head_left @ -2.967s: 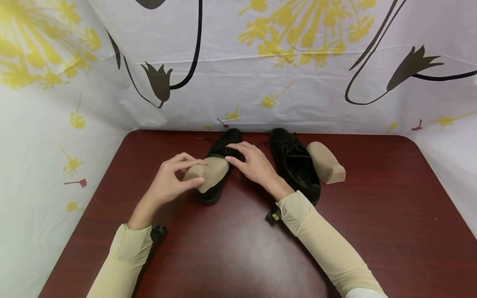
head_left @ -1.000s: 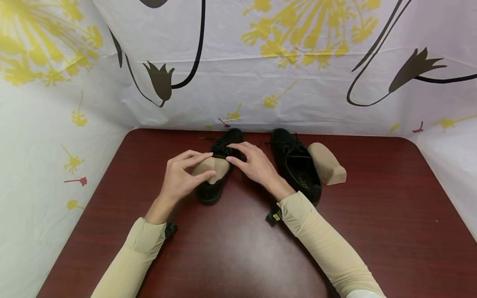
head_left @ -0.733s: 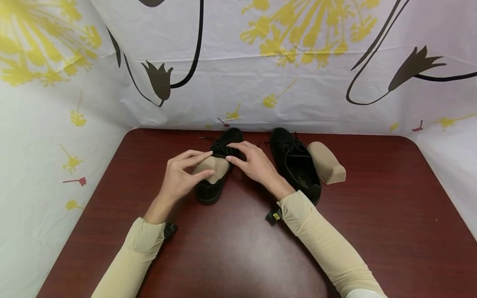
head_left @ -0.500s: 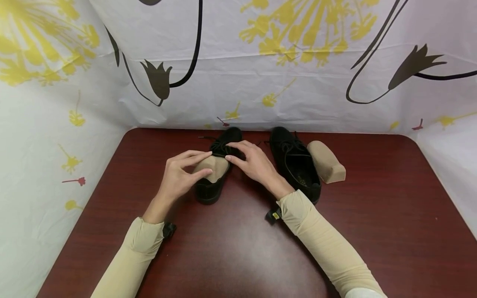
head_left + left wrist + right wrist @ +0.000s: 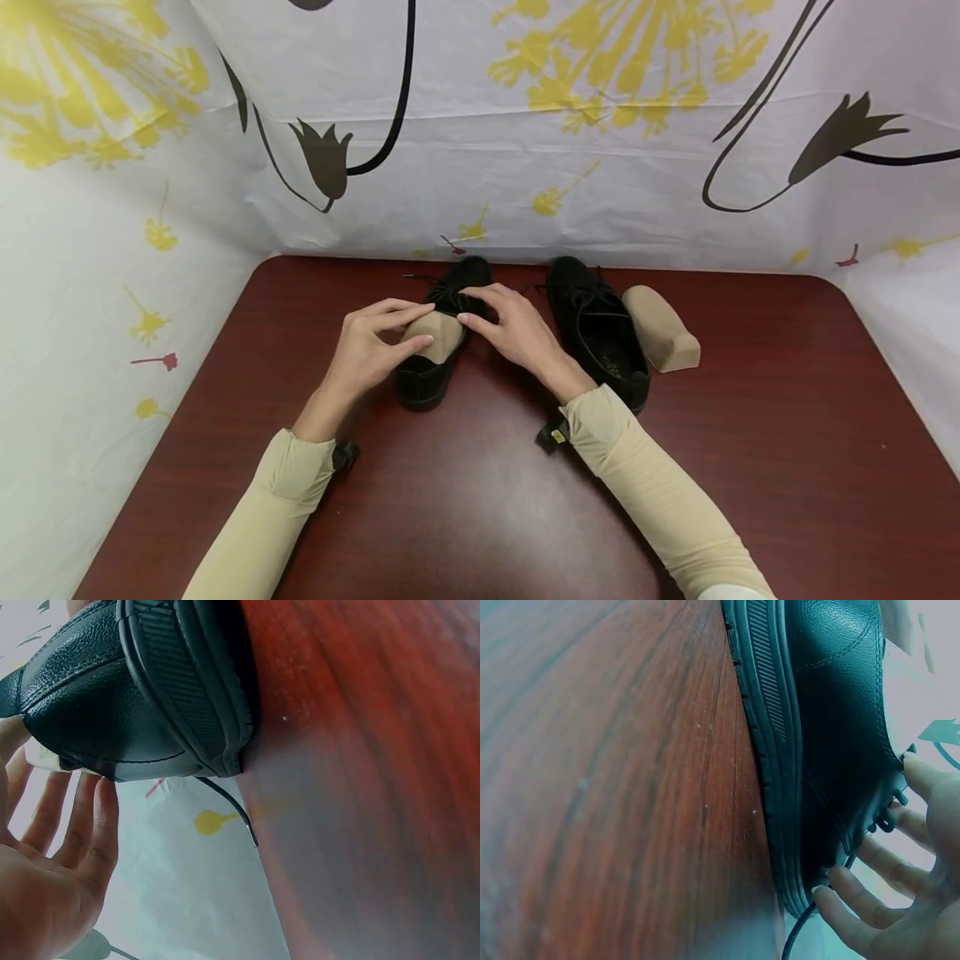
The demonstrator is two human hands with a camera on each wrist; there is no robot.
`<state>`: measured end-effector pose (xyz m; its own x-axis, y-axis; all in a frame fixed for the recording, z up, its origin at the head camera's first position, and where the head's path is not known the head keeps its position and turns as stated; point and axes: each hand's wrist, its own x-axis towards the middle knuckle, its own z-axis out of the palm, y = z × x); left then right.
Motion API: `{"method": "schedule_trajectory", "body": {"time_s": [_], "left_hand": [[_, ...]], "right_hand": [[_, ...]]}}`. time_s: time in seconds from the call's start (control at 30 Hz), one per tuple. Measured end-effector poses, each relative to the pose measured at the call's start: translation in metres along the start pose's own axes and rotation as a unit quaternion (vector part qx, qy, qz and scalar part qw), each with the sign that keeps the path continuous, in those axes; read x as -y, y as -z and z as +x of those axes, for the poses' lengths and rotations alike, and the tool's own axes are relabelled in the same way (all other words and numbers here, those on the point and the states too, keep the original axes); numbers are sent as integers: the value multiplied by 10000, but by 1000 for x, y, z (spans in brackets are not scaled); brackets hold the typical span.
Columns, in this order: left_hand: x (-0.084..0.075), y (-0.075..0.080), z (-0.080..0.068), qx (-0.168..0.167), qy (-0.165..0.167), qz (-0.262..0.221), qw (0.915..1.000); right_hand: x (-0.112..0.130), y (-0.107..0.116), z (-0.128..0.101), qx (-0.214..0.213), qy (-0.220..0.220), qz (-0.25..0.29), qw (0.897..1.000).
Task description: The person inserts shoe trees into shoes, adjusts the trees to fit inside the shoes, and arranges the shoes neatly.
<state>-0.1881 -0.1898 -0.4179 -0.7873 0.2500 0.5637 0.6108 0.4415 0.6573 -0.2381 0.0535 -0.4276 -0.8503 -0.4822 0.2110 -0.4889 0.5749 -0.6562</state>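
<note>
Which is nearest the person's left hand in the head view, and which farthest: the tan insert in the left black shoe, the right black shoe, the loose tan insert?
1. Tan insert in the left black shoe: touching the left hand.
2. Right black shoe: past the right hand.
3. Loose tan insert: far right.

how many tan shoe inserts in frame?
2. One tan insert sits partly inside the left black shoe, pinched by the left hand. The other insert lies on the table, beside the right shoe.
</note>
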Motion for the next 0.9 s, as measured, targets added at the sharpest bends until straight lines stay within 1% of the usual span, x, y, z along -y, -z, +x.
{"method": "schedule_trajectory", "body": {"time_s": [0.17,0.33,0.57,0.67,0.9], "left_hand": [[0,2,2,51,4,82,10000],[0,2,4,84,-94,322,9994],[-1,0,6,65,-91,530,9985],[0,-2,7,79,-59,559,9984],[1,-4,11,303,138,516,9981]], "right_hand": [[1,-1,0,21,3,-39,10000],[0,-1,0,22,-14,-54,10000],[-1,-1,0,10,19,-56,10000],[-1,-1,0,6,7,-67,10000],[0,-1,-1,-18,-10,-133,9999]]}}
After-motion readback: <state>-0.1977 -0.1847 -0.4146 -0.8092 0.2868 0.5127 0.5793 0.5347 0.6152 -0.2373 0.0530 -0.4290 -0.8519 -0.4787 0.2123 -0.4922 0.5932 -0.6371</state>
